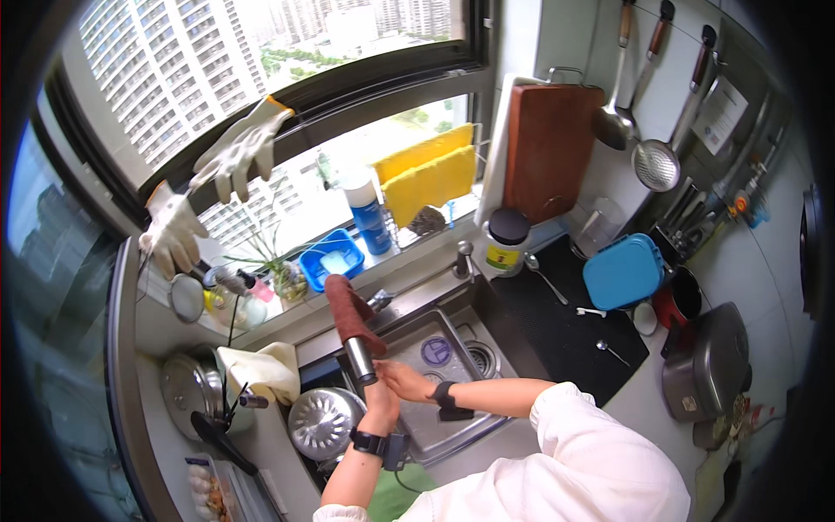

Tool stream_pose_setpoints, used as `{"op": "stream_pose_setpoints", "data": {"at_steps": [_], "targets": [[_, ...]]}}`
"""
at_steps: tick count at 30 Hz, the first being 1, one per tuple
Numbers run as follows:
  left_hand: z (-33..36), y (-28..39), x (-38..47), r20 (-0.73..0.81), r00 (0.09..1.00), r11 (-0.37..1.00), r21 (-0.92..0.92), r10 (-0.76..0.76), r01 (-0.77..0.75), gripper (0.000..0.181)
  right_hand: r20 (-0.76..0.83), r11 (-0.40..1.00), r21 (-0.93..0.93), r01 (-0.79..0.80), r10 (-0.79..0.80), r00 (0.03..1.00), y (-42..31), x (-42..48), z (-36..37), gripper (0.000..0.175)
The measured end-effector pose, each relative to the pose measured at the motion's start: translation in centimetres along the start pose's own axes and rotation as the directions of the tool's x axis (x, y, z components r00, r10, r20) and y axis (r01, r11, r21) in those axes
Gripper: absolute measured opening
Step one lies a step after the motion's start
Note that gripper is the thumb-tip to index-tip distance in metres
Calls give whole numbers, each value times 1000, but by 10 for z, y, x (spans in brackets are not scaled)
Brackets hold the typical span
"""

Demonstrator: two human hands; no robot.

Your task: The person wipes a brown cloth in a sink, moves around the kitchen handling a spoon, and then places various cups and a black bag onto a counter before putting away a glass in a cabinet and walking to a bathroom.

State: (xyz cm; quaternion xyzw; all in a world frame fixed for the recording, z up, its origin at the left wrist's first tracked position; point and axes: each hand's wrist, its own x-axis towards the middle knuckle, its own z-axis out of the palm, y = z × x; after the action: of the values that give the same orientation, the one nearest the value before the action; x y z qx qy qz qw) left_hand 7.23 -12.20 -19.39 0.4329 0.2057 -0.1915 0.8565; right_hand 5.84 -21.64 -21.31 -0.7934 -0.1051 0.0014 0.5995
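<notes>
My left hand (383, 399) and my right hand (408, 381) are pressed together over the stainless steel sink (515, 346). They meet right by the metal spout end of a faucet (359, 361), which hides part of the left hand. Brown-red cloth (346, 307) wraps the faucet's neck. No object shows between the hands, though their palms are out of sight. Below them sits a rectangular metal basin (427, 427) with a purple round piece (436, 352) at its far end. Each wrist wears a black strap with a small dark box.
Left of my hands stands an upturned metal strainer (324, 423), near a lidded pot (182, 391). A blue soap dish (316, 269) and spray can (370, 225) line the windowsill. Right of the sink, a black mat (561, 339) holds spoons and a blue plastic container (623, 271).
</notes>
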Motion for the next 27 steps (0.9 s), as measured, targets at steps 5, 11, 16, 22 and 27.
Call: {"op": "stream_pose_setpoints", "data": {"at_steps": [5,11,16,22,27], "targets": [[-33,0,30,28,988,987,60,-153,151,31,13,607,634,-479,611,792,-46,7,16,57],[18,-7,-20,224,931,903,386,-287,186,59,234,151,837,-526,770,594,21,16,19,65],[9,2,-21,136,929,913,277,-345,298,62,-204,694,507,-511,673,711,-17,-1,45,74],[-7,5,0,120,942,885,396,-315,245,67,-100,465,811,-356,709,698,25,24,43,75],[25,7,-26,234,951,882,466,-203,74,71,163,143,873,-467,816,554,38,30,21,66]]}}
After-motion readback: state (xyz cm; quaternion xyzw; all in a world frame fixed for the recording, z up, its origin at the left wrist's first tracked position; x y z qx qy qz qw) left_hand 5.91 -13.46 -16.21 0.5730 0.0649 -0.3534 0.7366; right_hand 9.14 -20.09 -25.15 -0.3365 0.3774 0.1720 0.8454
